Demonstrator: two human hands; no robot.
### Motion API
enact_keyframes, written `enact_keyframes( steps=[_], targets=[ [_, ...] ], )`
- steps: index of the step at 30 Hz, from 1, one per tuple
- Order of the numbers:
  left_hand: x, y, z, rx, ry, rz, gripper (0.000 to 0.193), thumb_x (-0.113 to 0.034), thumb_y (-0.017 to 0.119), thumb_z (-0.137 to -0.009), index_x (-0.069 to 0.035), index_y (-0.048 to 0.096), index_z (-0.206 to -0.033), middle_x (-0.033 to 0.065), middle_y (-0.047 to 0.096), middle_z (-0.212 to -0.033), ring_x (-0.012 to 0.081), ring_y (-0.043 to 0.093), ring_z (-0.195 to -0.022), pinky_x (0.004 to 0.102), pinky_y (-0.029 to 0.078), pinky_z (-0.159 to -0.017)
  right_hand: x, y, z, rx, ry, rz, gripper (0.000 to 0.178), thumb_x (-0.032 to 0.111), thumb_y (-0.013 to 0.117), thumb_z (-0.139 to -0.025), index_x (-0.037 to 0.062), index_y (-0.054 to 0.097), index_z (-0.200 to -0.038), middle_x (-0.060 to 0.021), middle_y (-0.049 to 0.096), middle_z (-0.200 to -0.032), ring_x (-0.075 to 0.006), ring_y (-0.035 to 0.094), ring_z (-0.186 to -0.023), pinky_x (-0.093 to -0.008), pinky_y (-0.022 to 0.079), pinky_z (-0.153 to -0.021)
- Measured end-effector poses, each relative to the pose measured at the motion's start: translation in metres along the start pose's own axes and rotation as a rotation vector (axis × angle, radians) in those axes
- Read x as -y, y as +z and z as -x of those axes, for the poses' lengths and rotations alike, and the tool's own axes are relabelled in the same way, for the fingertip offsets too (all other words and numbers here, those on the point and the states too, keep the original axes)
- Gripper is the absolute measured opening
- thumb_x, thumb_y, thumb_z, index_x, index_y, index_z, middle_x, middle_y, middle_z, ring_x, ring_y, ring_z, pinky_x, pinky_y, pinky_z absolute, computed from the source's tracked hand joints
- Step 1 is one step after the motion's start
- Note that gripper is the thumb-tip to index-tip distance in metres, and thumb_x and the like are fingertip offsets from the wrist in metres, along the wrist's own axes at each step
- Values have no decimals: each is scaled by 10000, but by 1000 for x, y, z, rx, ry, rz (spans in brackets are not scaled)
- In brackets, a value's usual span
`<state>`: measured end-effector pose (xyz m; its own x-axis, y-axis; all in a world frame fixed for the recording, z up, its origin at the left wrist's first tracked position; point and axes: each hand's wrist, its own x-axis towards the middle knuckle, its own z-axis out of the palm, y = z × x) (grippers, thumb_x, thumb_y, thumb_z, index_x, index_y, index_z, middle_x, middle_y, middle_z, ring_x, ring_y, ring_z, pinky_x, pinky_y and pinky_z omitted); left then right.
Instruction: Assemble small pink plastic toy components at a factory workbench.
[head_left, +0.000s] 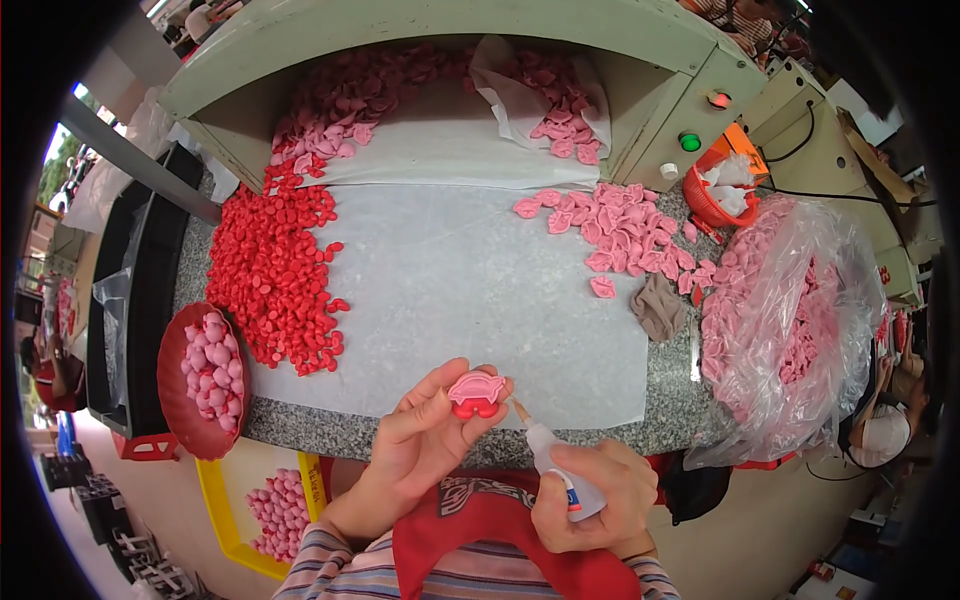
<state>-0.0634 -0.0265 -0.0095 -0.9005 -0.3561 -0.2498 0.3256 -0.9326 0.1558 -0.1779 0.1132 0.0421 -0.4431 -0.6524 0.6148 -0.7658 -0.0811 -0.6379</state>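
Observation:
Near the front edge of the worktop, my left hand (420, 435) pinches a small pink-and-red moulded piece (476, 394) between thumb and fingers. Its upper part is a pink shell and its lower part is red and rounded. My right hand (598, 490) wraps round a white squeeze bottle (562, 462) with a thin tan nozzle. The nozzle points up and left, its tip close beside the piece; I cannot tell if they touch. Loose pink shell-shaped pieces (630, 230) lie at the right of the white sheet, and a heap of red pieces (265, 275) at its left.
White paper (480, 290) covers the granite worktop, running under a pale green machine housing (440, 20). Left stands a red bowl (172, 385) of pink balls; below it, a yellow crate (222, 525). At right are a crumpled brown cloth (660, 307), a plastic bag (800, 340) and an orange basket (705, 203).

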Motion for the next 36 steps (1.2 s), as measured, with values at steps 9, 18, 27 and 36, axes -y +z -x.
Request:
enact_keyframes(
  steps=[9,18,27,36],
  targets=[
    [1,0,0,-14,20,6,303,0,541,-822,-44,559,-1121,191,466,-1216,362,398,-1200,450,415,-973,-1,3,1,21,-12,3,292,42,606,-606,0,559,-892,-84,584,-649,-164,458,-403,-261,377,-377],
    [0,0,0,-2,47,-36,294,-4,544,-823,-46,566,-1113,187,475,-1210,360,402,-1197,445,418,-972,3,4,-3,23,-7,27,268,41,608,-601,12,572,-865,-78,576,-602,-166,489,-414,-257,393,-386],
    [-1,0,-1,9,45,-57,291,-15,535,-833,-52,566,-1120,183,474,-1218,353,398,-1203,448,390,-993,4,4,-4,33,-5,7,249,46,609,-594,15,583,-839,-74,568,-572,-168,495,-408,-253,391,-383],
    [0,2,-3,3,31,-75,331,-85,509,-870,-57,490,-1200,172,487,-1218,331,431,-1183,428,388,-989,1,1,-1,-8,0,-34,287,62,630,-598,14,586,-878,-45,565,-586,-149,487,-402,-244,398,-384]
  ],
)
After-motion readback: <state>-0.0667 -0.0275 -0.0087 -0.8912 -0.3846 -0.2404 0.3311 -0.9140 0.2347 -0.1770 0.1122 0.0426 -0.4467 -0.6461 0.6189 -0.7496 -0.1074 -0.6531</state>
